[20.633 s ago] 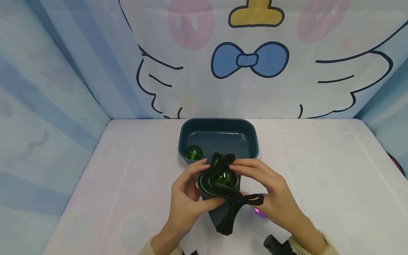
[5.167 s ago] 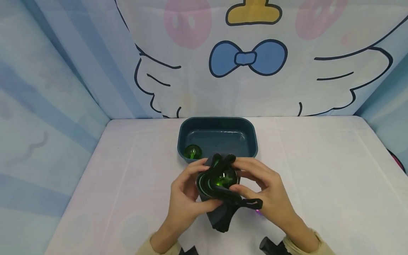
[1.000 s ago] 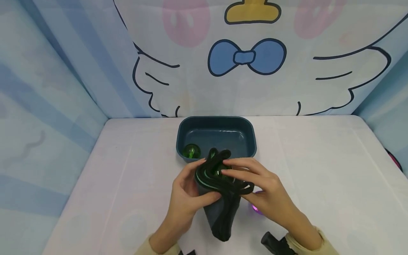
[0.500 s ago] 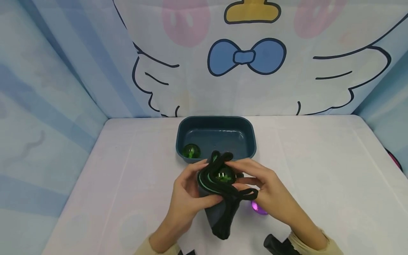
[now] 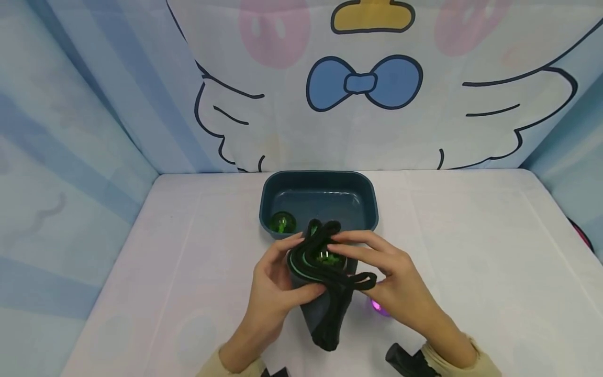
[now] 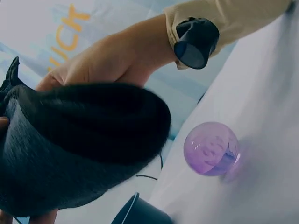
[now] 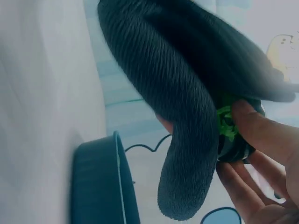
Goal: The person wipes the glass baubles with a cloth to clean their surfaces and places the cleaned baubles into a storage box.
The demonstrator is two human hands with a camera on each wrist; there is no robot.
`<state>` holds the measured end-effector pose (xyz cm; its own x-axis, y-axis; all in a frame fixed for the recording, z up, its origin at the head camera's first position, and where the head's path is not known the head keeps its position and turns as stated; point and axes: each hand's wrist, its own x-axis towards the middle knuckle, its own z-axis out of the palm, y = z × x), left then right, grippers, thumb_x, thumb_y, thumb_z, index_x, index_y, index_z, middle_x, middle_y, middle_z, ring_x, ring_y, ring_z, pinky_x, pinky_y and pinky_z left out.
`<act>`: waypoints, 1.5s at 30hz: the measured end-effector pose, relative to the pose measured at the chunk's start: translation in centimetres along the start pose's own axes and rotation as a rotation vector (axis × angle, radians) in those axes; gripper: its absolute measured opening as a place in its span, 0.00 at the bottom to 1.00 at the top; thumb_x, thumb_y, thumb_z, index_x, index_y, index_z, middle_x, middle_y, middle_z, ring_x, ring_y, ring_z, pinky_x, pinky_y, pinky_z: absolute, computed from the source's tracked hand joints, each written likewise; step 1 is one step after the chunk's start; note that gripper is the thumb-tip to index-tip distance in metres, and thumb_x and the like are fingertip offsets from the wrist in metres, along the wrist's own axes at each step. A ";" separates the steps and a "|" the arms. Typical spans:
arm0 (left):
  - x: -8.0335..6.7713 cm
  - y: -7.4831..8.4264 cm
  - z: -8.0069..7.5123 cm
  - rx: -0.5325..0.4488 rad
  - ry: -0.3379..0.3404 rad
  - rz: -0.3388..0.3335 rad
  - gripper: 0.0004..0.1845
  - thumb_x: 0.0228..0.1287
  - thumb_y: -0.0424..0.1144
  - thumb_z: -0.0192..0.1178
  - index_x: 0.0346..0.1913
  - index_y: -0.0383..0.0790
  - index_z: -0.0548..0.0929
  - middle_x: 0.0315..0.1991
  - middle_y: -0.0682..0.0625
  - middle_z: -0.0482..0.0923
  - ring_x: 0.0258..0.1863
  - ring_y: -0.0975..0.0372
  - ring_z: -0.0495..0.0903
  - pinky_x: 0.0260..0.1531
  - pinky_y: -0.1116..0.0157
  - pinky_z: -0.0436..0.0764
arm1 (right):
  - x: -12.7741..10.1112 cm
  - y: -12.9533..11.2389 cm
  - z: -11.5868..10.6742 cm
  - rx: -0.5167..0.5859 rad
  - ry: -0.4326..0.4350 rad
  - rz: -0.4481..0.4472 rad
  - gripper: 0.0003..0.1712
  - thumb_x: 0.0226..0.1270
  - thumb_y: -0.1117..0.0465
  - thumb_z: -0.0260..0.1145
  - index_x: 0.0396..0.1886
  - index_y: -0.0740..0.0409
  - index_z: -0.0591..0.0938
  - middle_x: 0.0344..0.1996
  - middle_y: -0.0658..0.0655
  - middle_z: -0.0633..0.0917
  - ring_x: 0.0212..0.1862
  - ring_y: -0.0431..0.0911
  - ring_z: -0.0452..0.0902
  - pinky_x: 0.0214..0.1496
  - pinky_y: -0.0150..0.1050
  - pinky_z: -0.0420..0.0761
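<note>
Dark cloth (image 5: 325, 324): in loops around a green ball (image 5: 328, 257), with its narrow end poking out below the left thumb.
Left hand (image 5: 273, 293): curled round the cloth, thumb on the near side, fingers on the far side.
Right hand (image 5: 402, 277): fingers and thumb pinch the green ball.
Purple ball (image 5: 379, 308): on the white table (image 5: 476, 251), under the right fingers, partly hidden.
Blue bin (image 5: 325, 201): just past both hands' fingertips.
Other green ball (image 5: 282, 222): in the bin, beyond the left fingertips.

left hand (image 5: 278, 298): grips sock (image 5: 325, 319) from left | right hand (image 5: 398, 280): at sock's right, thumb opposing fingers | wrists (image 5: 449, 340): nearside
</note>
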<state>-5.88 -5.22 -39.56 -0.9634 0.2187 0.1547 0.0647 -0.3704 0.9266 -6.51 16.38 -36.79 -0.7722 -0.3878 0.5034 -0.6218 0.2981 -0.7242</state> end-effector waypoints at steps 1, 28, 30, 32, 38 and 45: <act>0.0 0.0 0.0 0.006 -0.011 0.006 0.37 0.45 0.21 0.73 0.61 0.42 0.75 0.68 0.44 0.68 0.71 0.52 0.64 0.72 0.66 0.64 | 0.0 0.0 0.0 0.028 0.002 0.002 0.37 0.47 0.81 0.74 0.59 0.55 0.83 0.57 0.56 0.81 0.60 0.44 0.77 0.55 0.30 0.82; 0.2 0.2 -0.1 0.015 0.021 0.017 0.40 0.47 0.21 0.72 0.67 0.36 0.70 0.65 0.43 0.71 0.68 0.53 0.69 0.71 0.66 0.67 | 0.2 0.2 0.7 0.039 0.051 -0.034 0.38 0.46 0.78 0.77 0.61 0.60 0.80 0.58 0.58 0.80 0.62 0.43 0.75 0.61 0.30 0.79; 0.2 0.2 -0.1 0.021 0.010 0.026 0.40 0.47 0.22 0.73 0.66 0.36 0.71 0.65 0.43 0.71 0.68 0.53 0.68 0.72 0.66 0.65 | 0.1 0.4 0.8 0.015 0.079 -0.056 0.31 0.52 0.73 0.76 0.59 0.60 0.81 0.56 0.59 0.81 0.60 0.43 0.77 0.59 0.31 0.80; 0.1 0.2 -0.2 0.019 -0.014 0.047 0.39 0.48 0.23 0.73 0.66 0.35 0.71 0.65 0.42 0.72 0.68 0.52 0.68 0.72 0.66 0.64 | 0.1 0.5 1.0 0.020 0.104 -0.056 0.26 0.58 0.68 0.74 0.58 0.60 0.82 0.54 0.58 0.82 0.57 0.42 0.79 0.56 0.32 0.82; 0.1 -0.2 -0.3 0.050 -0.056 0.135 0.35 0.50 0.24 0.73 0.64 0.32 0.73 0.65 0.41 0.70 0.67 0.51 0.69 0.65 0.62 0.75 | -0.1 0.4 1.2 0.078 0.110 0.049 0.28 0.56 0.76 0.72 0.59 0.61 0.81 0.50 0.58 0.85 0.52 0.40 0.81 0.47 0.34 0.87; 0.4 -0.9 -0.8 0.134 -0.113 0.257 0.34 0.47 0.19 0.72 0.60 0.24 0.73 0.65 0.37 0.69 0.67 0.49 0.69 0.58 0.56 0.80 | -0.2 0.5 0.8 0.190 0.039 0.332 0.25 0.59 0.69 0.73 0.58 0.61 0.81 0.51 0.57 0.86 0.50 0.40 0.83 0.49 0.35 0.86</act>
<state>-6.51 -5.57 -40.58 -0.8764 0.2354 0.4201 0.3436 -0.3055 0.8880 -6.58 15.93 -37.67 -0.9340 -0.2628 0.2421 -0.3049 0.2332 -0.9234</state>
